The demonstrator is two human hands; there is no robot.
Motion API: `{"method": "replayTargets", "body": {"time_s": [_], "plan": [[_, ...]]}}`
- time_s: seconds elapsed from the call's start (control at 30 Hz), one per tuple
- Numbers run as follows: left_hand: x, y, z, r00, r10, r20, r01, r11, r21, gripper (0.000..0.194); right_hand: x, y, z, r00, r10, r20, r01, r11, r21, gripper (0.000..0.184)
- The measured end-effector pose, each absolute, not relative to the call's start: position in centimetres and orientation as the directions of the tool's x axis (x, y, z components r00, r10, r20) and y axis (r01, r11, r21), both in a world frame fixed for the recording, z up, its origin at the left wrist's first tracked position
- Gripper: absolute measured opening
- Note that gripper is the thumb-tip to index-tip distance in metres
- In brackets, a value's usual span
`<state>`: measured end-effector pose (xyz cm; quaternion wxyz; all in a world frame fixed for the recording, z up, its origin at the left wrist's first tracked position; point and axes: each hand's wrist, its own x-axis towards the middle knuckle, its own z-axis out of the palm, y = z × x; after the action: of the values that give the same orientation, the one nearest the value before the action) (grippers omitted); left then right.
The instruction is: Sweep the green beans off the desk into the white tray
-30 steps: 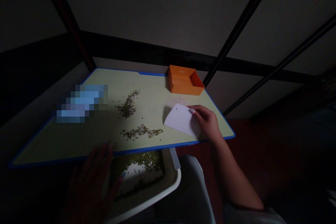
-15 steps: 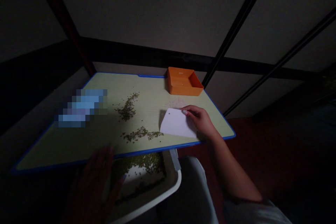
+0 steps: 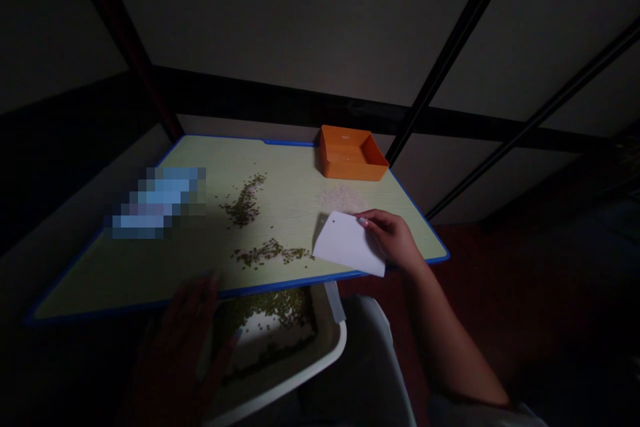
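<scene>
In the head view my right hand (image 3: 391, 237) pinches the top edge of a white scraper (image 3: 347, 243), a thin flat piece with a small hole in one corner. It is tilted over the front right of the table. Just behind it lies a patch of pale grains (image 3: 340, 198). My left hand (image 3: 183, 327) is in deep shadow at the table's front edge, fingers stretched out and thumb apart, beside a white tub (image 3: 327, 357) with green grains inside. Two loose piles are on the table: a far pile of green grains (image 3: 244, 203) and a near pile of green grains (image 3: 270, 252).
An orange box (image 3: 356, 170) stands at the table's back right corner. The pale table (image 3: 295, 160) has a raised blue rim. A pixelated bluish patch (image 3: 157, 203) covers something on the left. Behind the table rises a panelled wall (image 3: 280, 20).
My right hand has moved slightly right and towards me with the scraper, uncovering more of the pale grains. My left hand stays in about the same place.
</scene>
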<state>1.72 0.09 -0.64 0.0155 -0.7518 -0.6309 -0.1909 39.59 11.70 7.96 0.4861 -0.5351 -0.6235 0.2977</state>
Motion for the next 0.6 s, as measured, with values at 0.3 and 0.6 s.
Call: {"method": "replayTargets", "body": {"time_s": [0.3,0.6], "plan": [[2.3,0.2,0.0,0.127,0.934,0.333,0.954,-0.207,0.218,0.074,39.4,10.8,7.7,0.103,0.957,0.270,0.368,0.216,-0.904,0.026],[2.0,0.3,-0.5,0.119,0.934,0.336,0.955,-0.201,0.221,0.074,39.3,9.8,7.0,0.173,0.942,0.289,0.361,0.212,-0.908,0.026]]}}
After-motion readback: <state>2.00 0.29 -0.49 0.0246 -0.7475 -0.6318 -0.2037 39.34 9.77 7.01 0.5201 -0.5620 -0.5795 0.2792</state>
